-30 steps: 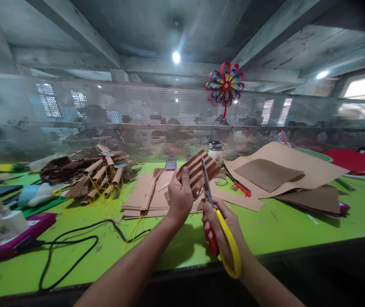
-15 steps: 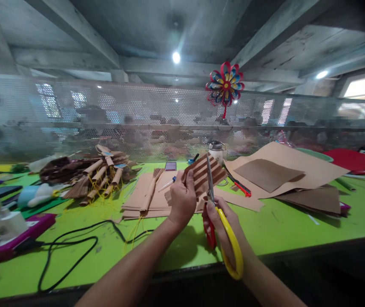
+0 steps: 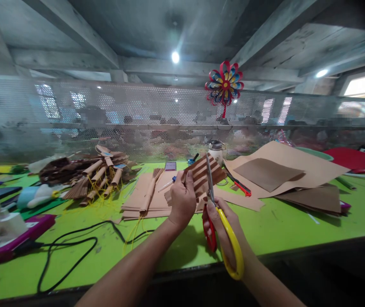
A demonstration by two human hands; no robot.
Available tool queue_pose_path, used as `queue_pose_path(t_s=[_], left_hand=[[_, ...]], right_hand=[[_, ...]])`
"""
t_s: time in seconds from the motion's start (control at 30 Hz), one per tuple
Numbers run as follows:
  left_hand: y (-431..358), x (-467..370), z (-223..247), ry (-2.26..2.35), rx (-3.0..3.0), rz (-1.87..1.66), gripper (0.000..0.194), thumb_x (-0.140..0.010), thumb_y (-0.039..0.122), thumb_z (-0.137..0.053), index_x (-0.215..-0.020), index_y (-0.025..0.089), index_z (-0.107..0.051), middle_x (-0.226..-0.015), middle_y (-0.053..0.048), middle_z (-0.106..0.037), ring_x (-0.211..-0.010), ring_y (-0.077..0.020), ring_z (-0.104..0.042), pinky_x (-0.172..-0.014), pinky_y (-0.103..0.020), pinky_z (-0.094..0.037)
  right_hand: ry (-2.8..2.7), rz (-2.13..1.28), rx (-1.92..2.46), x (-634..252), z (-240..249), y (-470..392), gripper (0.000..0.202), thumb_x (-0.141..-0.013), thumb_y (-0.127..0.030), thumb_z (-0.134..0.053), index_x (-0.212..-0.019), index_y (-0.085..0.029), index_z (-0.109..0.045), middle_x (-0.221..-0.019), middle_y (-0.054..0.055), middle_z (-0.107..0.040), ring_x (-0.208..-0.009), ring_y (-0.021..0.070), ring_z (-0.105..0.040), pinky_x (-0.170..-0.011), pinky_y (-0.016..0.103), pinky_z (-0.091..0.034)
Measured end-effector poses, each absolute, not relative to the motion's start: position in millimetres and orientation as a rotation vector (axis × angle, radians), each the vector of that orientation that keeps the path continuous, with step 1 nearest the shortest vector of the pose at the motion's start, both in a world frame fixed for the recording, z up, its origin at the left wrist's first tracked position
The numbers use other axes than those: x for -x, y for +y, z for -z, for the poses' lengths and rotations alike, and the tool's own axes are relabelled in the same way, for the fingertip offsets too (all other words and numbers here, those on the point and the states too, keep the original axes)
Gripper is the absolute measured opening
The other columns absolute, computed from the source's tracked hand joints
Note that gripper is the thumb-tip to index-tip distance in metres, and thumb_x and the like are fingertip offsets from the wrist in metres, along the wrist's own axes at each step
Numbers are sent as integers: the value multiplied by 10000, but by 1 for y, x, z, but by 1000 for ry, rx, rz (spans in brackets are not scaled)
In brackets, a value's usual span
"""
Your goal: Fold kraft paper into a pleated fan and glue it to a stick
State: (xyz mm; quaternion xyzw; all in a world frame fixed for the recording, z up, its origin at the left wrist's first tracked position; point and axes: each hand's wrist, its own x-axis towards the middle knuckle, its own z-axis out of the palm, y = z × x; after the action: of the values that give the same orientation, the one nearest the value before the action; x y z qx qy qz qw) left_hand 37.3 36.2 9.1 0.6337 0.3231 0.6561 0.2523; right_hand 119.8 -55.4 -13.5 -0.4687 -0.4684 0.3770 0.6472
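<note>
My left hand (image 3: 184, 197) pinches a folded piece of brown striped paper (image 3: 200, 174) and holds it up above the table. In my right hand (image 3: 225, 221) are scissors (image 3: 232, 243) with one yellow and one red handle. Their blades point upward and lie against the right part of the striped paper; how far they have cut into it I cannot tell. Below and behind my left hand lies a stack of brown paper sheets (image 3: 134, 202). A rolled paper piece with a fringed end (image 3: 150, 192) rests on that stack, yellow thread trailing from it.
Several rolled paper bundles (image 3: 99, 179) are heaped at the left. A purple power strip (image 3: 35, 230) with a black cable (image 3: 64, 243) lies at front left. Large brown sheets (image 3: 284, 164), a red utility knife (image 3: 241, 187) and a lidded jar (image 3: 216, 149) are at the right and back.
The red scissor handle has swung slightly outward to the left, away from the yellow one. Both hands and the striped paper stay nearly where they were.
</note>
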Motion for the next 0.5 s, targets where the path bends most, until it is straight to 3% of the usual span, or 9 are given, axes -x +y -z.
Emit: queue_pose_path(t_s=[0.23,0.5], left_hand=[[38,-39,-9,851,-1653,-1756,353,-883,474,-464,-880,158,-621,-821,-69,-663,-737,-169,-601,-670,-261,-466],[38,-40,-9,866,-1613,-1746,341,-878,474,-471,-827,163,-601,-724,-43,-633,-647,-150,-578,-593,-238,-452]], right_hand=[[-1034,-853,1061,-120,16,-53,486,-752,-621,-574,-977,-191,-536,-618,-41,-495,-457,73,-452,-403,175,-394],[-1031,-892,1026,-120,26,-47,423,-798,-575,-556,-983,-197,-523,-624,-50,-469,-453,52,-423,-377,138,-355]])
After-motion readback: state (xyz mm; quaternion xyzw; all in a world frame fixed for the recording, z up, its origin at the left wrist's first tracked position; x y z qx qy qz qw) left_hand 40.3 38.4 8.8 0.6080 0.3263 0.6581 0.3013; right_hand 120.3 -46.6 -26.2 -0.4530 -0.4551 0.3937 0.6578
